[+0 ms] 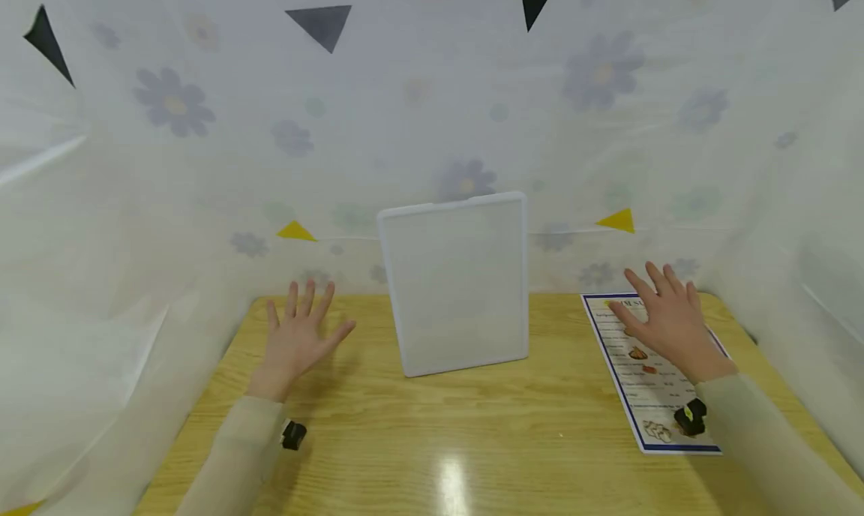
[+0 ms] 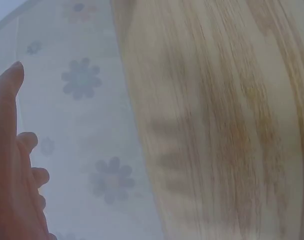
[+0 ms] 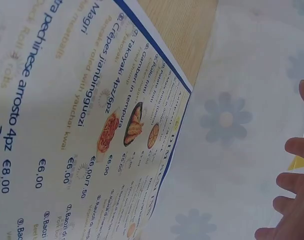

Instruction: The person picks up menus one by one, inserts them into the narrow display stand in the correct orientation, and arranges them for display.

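The table [image 1: 418, 426] is light wood with visible grain, smooth and glossy enough to mirror a lamp near its front edge. The stand [image 1: 454, 283] at its centre looks like matt frosted plastic with a smooth pale rim. On the right lies a menu [image 1: 648, 381] of printed paper, slightly sheeny. The backdrop [image 1: 270, 126] is thin, soft, flower-printed cloth, faintly creased

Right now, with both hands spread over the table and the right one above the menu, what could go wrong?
The menu lies flat at the right edge of the wooden table; the right hand may slide it off rather than lift it. The white frame stands tilted between both hands; the left hand or a sleeve could topple it. The loose flowered sheet around the table could snag.
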